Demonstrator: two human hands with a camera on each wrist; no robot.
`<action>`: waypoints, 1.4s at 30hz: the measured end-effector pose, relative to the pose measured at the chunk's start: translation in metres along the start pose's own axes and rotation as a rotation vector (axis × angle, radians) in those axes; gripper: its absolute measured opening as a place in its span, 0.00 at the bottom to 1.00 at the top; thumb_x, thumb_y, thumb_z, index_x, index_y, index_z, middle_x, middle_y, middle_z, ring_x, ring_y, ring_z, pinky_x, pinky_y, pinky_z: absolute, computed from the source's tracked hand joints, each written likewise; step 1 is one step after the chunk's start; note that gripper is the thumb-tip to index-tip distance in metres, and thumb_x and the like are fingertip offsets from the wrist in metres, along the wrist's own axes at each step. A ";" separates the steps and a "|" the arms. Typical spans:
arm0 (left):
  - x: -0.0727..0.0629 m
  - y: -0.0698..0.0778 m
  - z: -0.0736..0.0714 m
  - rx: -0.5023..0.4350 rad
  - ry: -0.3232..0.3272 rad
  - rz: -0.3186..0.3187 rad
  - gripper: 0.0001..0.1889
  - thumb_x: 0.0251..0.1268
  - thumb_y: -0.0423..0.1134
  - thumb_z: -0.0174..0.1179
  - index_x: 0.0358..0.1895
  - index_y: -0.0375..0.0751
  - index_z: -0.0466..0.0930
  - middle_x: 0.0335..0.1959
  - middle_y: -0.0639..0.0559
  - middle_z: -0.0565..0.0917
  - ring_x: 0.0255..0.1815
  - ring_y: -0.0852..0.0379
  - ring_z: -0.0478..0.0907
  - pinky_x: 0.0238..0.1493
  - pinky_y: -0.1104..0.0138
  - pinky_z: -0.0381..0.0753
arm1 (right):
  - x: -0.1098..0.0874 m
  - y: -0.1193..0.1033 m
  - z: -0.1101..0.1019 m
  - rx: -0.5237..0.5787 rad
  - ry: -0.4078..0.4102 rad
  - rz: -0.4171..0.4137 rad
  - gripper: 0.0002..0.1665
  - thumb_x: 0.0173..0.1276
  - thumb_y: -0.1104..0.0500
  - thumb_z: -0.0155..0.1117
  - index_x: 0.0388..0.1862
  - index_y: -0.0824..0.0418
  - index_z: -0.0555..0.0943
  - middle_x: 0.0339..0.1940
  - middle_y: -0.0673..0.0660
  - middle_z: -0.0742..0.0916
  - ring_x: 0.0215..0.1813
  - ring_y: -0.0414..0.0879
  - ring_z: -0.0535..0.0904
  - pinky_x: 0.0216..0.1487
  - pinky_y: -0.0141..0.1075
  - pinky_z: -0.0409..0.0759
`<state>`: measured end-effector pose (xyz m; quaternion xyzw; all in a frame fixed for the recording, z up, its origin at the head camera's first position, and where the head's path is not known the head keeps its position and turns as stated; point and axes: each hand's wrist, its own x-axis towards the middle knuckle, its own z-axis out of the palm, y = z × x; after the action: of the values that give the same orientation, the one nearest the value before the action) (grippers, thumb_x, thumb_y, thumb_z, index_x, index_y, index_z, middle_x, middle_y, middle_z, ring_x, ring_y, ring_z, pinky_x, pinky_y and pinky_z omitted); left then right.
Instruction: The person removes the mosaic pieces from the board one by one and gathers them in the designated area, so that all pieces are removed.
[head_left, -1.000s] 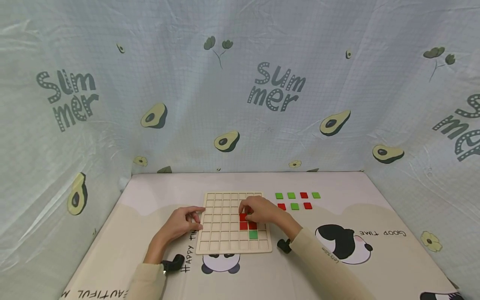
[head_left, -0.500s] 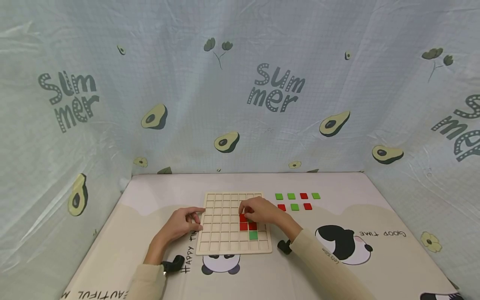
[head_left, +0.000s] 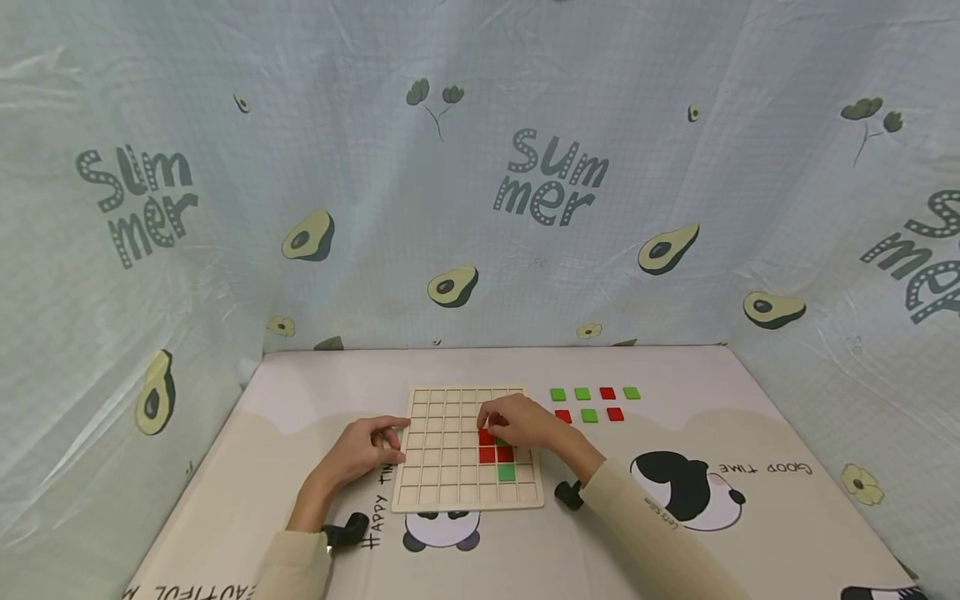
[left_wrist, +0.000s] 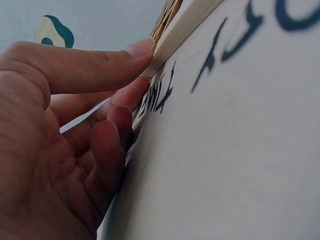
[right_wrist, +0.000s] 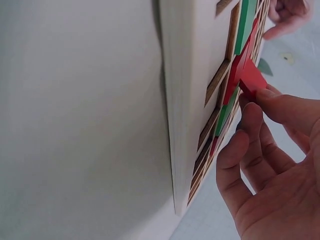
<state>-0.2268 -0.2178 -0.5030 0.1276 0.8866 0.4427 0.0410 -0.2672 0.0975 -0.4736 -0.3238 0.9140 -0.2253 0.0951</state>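
Note:
The wooden grid board lies flat on the table. My right hand is over its right half, pinching a small red square tile between thumb and fingers. That tile is tilted, close above the board's cells. Near it several tiles sit in cells, among them a red tile and a green tile; the right hand partly hides others. Along the board's left edge rests my left hand, its thumb and a fingertip touching the rim in the left wrist view.
Beyond the board's right side are two rows of loose tiles, including a green tile and a red tile. A printed cloth covers the table. Patterned sheets hang behind and at both sides.

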 end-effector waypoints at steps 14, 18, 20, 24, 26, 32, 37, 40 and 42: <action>0.000 0.000 0.001 0.002 0.000 0.009 0.29 0.50 0.32 0.74 0.61 0.33 0.83 0.31 0.53 0.82 0.26 0.61 0.69 0.31 0.70 0.68 | -0.006 0.003 -0.012 0.024 0.038 0.008 0.09 0.76 0.61 0.62 0.48 0.52 0.86 0.45 0.49 0.89 0.47 0.41 0.81 0.51 0.37 0.81; 0.000 0.000 0.001 -0.001 -0.002 0.007 0.30 0.50 0.31 0.74 0.61 0.33 0.83 0.31 0.53 0.82 0.26 0.61 0.69 0.31 0.70 0.68 | -0.010 0.005 -0.017 0.050 0.045 0.020 0.08 0.76 0.61 0.63 0.49 0.53 0.86 0.43 0.49 0.89 0.45 0.42 0.81 0.49 0.37 0.80; 0.000 0.000 0.001 -0.004 -0.003 0.008 0.30 0.50 0.31 0.74 0.61 0.33 0.83 0.31 0.53 0.82 0.26 0.61 0.70 0.31 0.70 0.68 | -0.012 0.007 -0.019 0.066 0.048 0.026 0.09 0.76 0.61 0.62 0.49 0.54 0.86 0.43 0.49 0.88 0.44 0.42 0.80 0.48 0.37 0.80; 0.000 0.000 0.001 -0.008 -0.003 0.009 0.30 0.50 0.31 0.74 0.61 0.33 0.83 0.31 0.52 0.82 0.26 0.61 0.70 0.31 0.70 0.68 | -0.018 0.009 -0.024 0.080 0.060 0.044 0.09 0.76 0.62 0.62 0.49 0.54 0.86 0.42 0.49 0.88 0.43 0.43 0.79 0.47 0.37 0.79; 0.000 0.000 0.001 -0.007 -0.001 0.008 0.29 0.50 0.31 0.74 0.61 0.33 0.83 0.31 0.52 0.82 0.26 0.61 0.70 0.31 0.70 0.68 | -0.020 0.011 -0.027 0.080 0.066 0.053 0.09 0.76 0.62 0.62 0.48 0.53 0.86 0.42 0.48 0.88 0.43 0.43 0.78 0.47 0.37 0.79; 0.000 0.000 0.001 0.001 0.001 0.008 0.29 0.51 0.32 0.74 0.61 0.34 0.83 0.31 0.53 0.82 0.26 0.61 0.70 0.31 0.70 0.68 | -0.029 0.021 -0.035 0.059 0.086 0.063 0.09 0.75 0.63 0.62 0.48 0.53 0.86 0.41 0.48 0.88 0.41 0.42 0.78 0.45 0.34 0.79; 0.000 0.000 0.001 0.000 -0.002 0.014 0.29 0.51 0.31 0.74 0.61 0.33 0.83 0.31 0.53 0.82 0.26 0.61 0.70 0.32 0.70 0.68 | -0.038 0.033 -0.040 0.057 0.102 0.053 0.09 0.75 0.64 0.62 0.49 0.55 0.86 0.41 0.49 0.87 0.39 0.42 0.77 0.41 0.32 0.79; 0.000 0.000 0.001 0.004 -0.002 0.014 0.29 0.51 0.31 0.74 0.61 0.33 0.83 0.31 0.53 0.82 0.26 0.61 0.70 0.31 0.70 0.68 | -0.043 0.038 -0.044 0.058 0.111 0.059 0.10 0.74 0.65 0.62 0.49 0.56 0.86 0.41 0.49 0.87 0.37 0.42 0.77 0.39 0.33 0.78; 0.000 0.000 0.001 0.006 -0.002 0.011 0.28 0.51 0.31 0.74 0.61 0.33 0.83 0.31 0.53 0.82 0.26 0.61 0.69 0.31 0.70 0.68 | -0.047 0.041 -0.047 0.061 0.113 0.077 0.10 0.74 0.65 0.62 0.48 0.56 0.86 0.40 0.49 0.87 0.36 0.41 0.77 0.39 0.33 0.78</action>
<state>-0.2268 -0.2171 -0.5031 0.1331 0.8871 0.4402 0.0389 -0.2683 0.1720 -0.4499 -0.2720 0.9225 -0.2669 0.0620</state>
